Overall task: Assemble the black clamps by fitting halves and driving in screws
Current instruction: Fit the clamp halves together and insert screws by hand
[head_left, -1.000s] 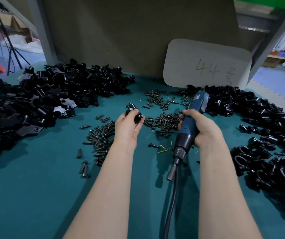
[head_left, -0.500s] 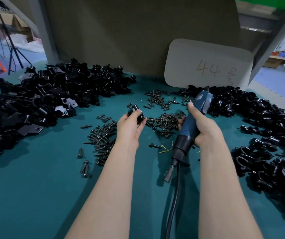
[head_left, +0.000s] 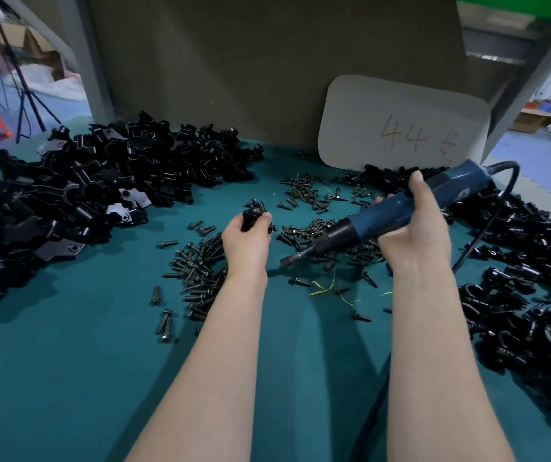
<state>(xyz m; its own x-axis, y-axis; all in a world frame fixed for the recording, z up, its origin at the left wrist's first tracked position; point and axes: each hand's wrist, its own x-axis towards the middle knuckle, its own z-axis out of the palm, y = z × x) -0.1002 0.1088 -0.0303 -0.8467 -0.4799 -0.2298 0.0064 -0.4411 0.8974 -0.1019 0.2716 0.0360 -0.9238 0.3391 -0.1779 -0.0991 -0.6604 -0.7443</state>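
Observation:
My left hand (head_left: 246,243) grips a small black clamp (head_left: 255,215) with a screw head showing on top, held just above the green table. My right hand (head_left: 414,228) grips a blue electric screwdriver (head_left: 384,216). The tool lies nearly level, its bit (head_left: 292,259) pointing left and down, a short way right of and below the clamp. Loose black screws (head_left: 201,271) lie scattered under and between both hands.
A big heap of black clamp halves (head_left: 77,195) fills the left of the green table (head_left: 67,378). Assembled clamps (head_left: 527,295) pile along the right edge. A card marked 44 (head_left: 404,128) leans on the back wall. The tool's cable (head_left: 487,221) trails right.
My right hand has swung the screwdriver from hanging bit-down to nearly level, bit now aimed left toward the clamp. The left hand has stayed about where it was.

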